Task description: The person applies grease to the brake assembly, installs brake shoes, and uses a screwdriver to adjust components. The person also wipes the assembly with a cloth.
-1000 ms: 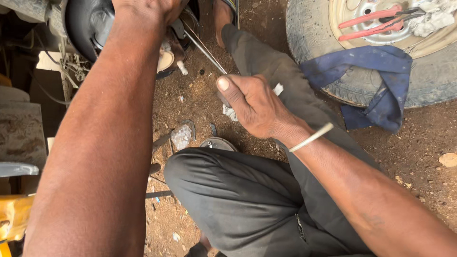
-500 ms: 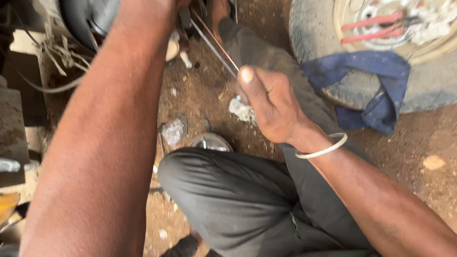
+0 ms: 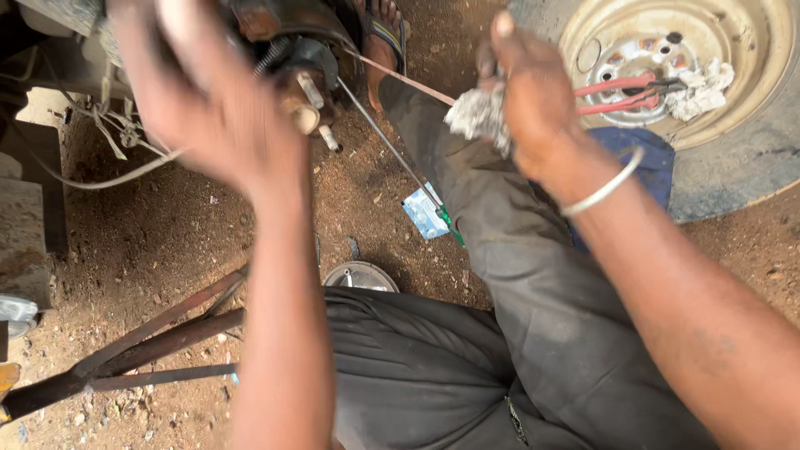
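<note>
Crowding: a rusty hub assembly at upper left, a wheel with red pliers at upper right, a blue packet mid-frame.
Blocking: the blurred left hand covers part of the hub; whether its fingers are apart or together cannot be told.
Rag: the right hand has its fingers clamped on a grey rag, top centre.
Rod: a thin rod runs diagonally from hub towards lower right.
Ground: bare reddish dirt, outdoors.

The ground is dry brown dirt with small stones, in daylight. A wheel lies at right, rusty metal bars at left, near a concrete block.
</note>
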